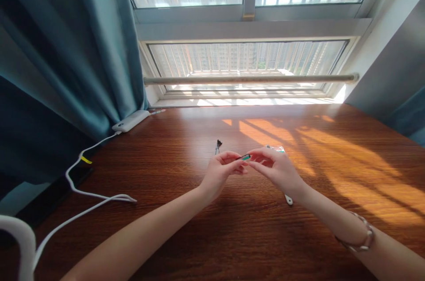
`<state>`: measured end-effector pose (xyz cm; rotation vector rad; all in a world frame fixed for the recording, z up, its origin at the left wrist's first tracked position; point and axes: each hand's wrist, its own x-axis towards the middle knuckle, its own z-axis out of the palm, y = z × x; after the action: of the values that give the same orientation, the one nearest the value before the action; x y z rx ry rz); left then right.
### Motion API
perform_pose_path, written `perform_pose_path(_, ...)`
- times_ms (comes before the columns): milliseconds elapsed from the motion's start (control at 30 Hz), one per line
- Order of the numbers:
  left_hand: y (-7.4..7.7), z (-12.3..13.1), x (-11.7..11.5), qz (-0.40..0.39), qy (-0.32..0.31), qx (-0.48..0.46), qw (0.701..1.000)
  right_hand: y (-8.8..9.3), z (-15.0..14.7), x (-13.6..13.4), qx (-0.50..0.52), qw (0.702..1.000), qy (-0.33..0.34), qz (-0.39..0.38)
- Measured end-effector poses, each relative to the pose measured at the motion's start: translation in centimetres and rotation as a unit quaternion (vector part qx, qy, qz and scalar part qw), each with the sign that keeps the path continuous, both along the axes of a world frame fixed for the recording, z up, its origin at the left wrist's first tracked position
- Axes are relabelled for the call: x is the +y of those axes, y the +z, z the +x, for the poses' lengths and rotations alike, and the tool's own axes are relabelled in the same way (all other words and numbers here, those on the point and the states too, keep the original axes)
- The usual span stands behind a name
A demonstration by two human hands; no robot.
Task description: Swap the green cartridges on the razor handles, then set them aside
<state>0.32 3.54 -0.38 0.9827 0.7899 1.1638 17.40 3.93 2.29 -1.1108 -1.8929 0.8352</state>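
Between my two hands, above the middle of the table, is a small flat black piece with a green strip [245, 157]; it is too small to name. My left hand [222, 169] pinches its left end between thumb and fingers. The fingertips of my right hand [274, 166] close on its right end. Just beyond my left hand lies a thin tool with a black tip [218, 145], its near end hidden by the hand. A small clear packet with some green [277, 148] lies partly behind my right hand. Below the right wrist, a white handle end [288, 200] with a hole sticks out.
A white power strip [131, 121] rests at the table's back left by the blue curtain [109, 51]. Its white cable [71, 183] loops along the left side. A white curved stand [25, 241] rises at the lower left. Windows and a rail [252, 79] border the wooden table [186, 236].
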Motion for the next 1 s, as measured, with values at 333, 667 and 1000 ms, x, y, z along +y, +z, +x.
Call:
perform_pose_path(333,0.1,-0.2,0.2,-0.028,-0.022,0.033,0.999,-2.8,0.3,1.3,0.192,0.975,0.024,-0.107)
perform_pose_path(667,0.2,0.4,-0.6,-0.069,-0.07,0.013,0.995,-4.1,0.3,1.9,0.293,0.933,0.018,-0.206)
perform_pose_path(1000,-0.3,0.4,-0.3,-0.174,-0.138,-0.053,0.974,-3.4,0.2,1.5,0.201,0.963,0.029,-0.18)
